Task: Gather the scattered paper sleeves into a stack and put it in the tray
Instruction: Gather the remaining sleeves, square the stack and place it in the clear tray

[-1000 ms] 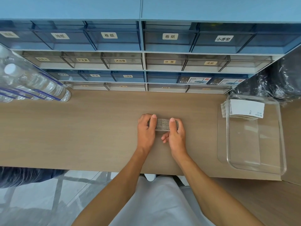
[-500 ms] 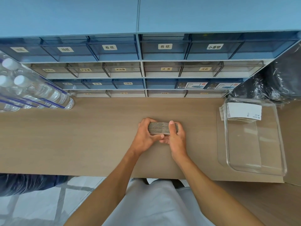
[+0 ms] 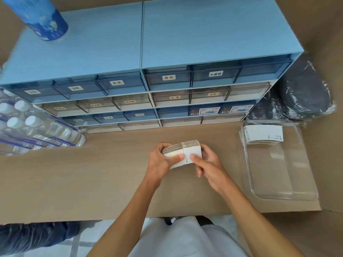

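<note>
Blue drawer unit (image 3: 167, 86) is standing along the back of the table (image 3: 74, 173), its drawers labelled; contents not readable through the fronts. A blue canister (image 3: 44, 17) is sitting on top of the unit at left. A shrink-wrapped bottle pack (image 3: 35, 130) is lying at the table's left edge, well apart from the hands. Dark wrapped bundles (image 3: 304, 93) are resting at right, behind the tray (image 3: 282, 193). Nothing is lying on the table between the hands and the tray. The tray, clear plastic, is sitting at the table's right end; a sleeve pile (image 3: 261, 133) is lying at its far end, the near part bare. Left hand (image 3: 163, 162) and right hand (image 3: 207, 166) are both gripping the stack (image 3: 182, 152) at table centre, thumbs pressing its white face, fingers wrapping its two ends; the stack is tilting toward the camera, apparently lifted off the table.
</note>
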A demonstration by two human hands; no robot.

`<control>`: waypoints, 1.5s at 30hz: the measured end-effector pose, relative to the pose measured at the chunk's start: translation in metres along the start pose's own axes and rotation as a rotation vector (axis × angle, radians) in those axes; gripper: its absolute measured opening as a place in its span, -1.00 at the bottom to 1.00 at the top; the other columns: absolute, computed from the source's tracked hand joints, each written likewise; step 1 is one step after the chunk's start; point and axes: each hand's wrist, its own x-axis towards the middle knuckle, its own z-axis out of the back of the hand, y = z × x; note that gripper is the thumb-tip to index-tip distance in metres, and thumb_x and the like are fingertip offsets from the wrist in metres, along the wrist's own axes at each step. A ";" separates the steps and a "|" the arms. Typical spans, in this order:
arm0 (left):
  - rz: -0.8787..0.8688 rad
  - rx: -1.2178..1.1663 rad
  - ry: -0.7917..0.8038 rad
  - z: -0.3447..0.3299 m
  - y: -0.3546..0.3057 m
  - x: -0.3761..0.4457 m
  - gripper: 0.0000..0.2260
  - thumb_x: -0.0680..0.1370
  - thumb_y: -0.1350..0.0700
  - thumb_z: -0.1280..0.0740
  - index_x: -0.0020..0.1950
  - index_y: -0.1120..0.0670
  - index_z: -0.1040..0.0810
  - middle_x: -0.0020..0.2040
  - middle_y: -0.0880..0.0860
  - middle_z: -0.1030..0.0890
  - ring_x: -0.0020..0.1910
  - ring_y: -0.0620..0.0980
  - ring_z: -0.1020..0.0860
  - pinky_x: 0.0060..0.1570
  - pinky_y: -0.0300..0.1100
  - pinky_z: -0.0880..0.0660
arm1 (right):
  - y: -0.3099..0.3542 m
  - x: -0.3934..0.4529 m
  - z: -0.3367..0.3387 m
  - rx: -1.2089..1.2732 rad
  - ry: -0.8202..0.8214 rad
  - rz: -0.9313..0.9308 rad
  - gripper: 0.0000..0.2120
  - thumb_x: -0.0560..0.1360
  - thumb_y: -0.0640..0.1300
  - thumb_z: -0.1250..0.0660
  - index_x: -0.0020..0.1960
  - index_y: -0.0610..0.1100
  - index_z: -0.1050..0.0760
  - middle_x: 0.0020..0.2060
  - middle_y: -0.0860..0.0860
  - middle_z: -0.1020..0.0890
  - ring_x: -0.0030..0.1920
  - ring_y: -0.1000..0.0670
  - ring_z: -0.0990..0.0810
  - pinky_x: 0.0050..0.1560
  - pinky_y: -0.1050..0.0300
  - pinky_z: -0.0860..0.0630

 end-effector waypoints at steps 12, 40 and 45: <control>0.136 -0.311 0.040 -0.072 -0.046 -0.022 -0.44 0.25 0.08 -0.63 0.13 0.06 -0.44 -0.09 0.06 -0.67 -0.18 -0.03 -0.65 -0.11 -0.12 -0.61 | 0.026 -0.027 0.004 0.527 -0.264 0.074 -0.73 0.52 -0.30 -0.37 0.22 -0.25 -0.56 0.06 -0.14 -0.69 0.02 -0.07 -0.68 -0.12 0.18 -0.61; 0.561 -0.969 0.166 -0.206 -0.058 -0.095 -0.56 0.49 0.32 -0.44 0.37 0.26 -0.53 0.29 0.27 -0.61 -0.14 0.01 -0.64 -0.03 -0.22 -0.57 | 0.061 -0.101 0.071 0.735 -0.634 0.216 -0.73 0.50 -0.15 -0.43 0.16 -0.23 -0.60 0.00 -0.21 -0.73 -0.07 -0.11 -0.74 -0.12 0.09 -0.65; 0.655 -0.999 0.122 -0.264 -0.057 -0.091 -0.57 0.49 0.28 -0.46 0.36 0.27 -0.54 0.27 0.27 -0.62 0.08 0.09 -0.63 0.25 -0.13 -0.53 | 0.072 -0.096 0.124 0.721 -0.695 0.128 -0.71 0.49 -0.18 -0.44 0.16 -0.28 -0.58 -0.04 -0.23 -0.74 -0.12 -0.12 -0.75 -0.20 0.09 -0.64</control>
